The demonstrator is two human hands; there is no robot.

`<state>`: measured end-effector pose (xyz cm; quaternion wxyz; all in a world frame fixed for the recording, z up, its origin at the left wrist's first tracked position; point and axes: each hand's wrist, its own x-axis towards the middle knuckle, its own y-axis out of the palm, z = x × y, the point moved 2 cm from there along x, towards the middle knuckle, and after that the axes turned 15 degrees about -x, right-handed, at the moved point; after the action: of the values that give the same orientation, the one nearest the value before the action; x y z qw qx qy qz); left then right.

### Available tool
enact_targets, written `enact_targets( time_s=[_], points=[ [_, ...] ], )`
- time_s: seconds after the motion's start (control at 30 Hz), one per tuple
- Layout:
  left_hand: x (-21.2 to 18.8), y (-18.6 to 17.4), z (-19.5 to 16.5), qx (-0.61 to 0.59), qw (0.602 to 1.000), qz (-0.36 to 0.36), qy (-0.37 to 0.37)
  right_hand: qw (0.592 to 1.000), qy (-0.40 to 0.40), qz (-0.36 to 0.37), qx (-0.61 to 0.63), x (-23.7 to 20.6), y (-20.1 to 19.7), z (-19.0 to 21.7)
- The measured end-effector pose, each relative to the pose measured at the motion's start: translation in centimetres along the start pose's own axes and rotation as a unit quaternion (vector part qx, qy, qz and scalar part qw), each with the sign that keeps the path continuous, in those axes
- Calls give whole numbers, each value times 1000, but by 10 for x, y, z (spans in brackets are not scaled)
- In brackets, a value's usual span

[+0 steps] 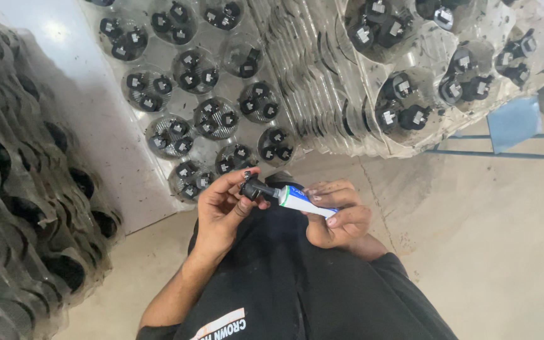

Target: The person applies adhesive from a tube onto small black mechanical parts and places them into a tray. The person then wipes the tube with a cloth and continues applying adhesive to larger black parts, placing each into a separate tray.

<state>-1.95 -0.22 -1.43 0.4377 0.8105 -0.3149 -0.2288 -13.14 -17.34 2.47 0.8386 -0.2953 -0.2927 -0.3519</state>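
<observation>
two stacks of clear plastic trays (322, 82) hold small black parts in round cups. over a dark lap, the right hand (338, 217) grips one white tube (300, 199); the left hand (221, 208) pinches one black part (251, 187) at its nozzle.
</observation>
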Motion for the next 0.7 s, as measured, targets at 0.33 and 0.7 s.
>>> enact_targets(
  time_s=[0.33, 0.7],
  points=[
    [3, 9, 2, -2, 1000, 11, -3, 998, -18, -2, -65, 10, 5, 1],
    [5, 5, 4, -26, 999, -1, -20, 998, 7, -19, -66, 12, 10, 1]
  ],
)
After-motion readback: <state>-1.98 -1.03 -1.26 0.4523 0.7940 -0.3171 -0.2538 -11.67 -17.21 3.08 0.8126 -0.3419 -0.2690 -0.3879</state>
